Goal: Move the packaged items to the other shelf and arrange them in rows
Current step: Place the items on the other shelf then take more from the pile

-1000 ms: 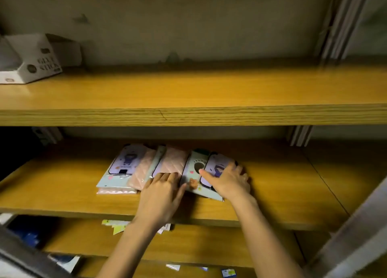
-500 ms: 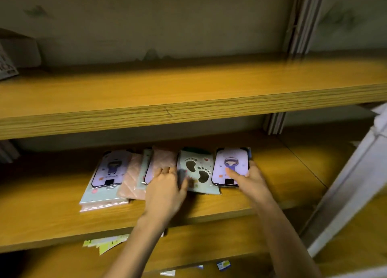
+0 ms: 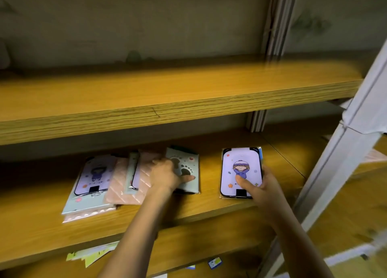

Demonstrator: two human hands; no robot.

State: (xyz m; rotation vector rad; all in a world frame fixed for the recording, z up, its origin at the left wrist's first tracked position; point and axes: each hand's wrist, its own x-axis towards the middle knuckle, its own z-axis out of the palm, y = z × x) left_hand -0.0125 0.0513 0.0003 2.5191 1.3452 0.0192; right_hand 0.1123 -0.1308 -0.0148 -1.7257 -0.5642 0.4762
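Several flat packaged items lie on the middle wooden shelf (image 3: pixel 209 206). My right hand (image 3: pixel 259 189) grips a lilac cartoon-girl pack (image 3: pixel 240 168), thumb on its face, set apart to the right. My left hand (image 3: pixel 165 175) rests on the green footprint pack (image 3: pixel 186 164), thumb across its lower part. Left of it overlap a pink quilted pack (image 3: pixel 144 181) and another lilac pack (image 3: pixel 94 177) on a small stack.
An upper wooden shelf (image 3: pixel 167 95) juts out above the packs. A white metal upright (image 3: pixel 343 168) slants down the right side. Paper scraps (image 3: pixel 90 254) and a small card (image 3: pixel 214 263) lie on the lower shelf.
My right hand has slid the cartoon-girl pack rightward, opening a gap from the footprint pack. My left hand has shifted onto the footprint pack. The view has swung right.
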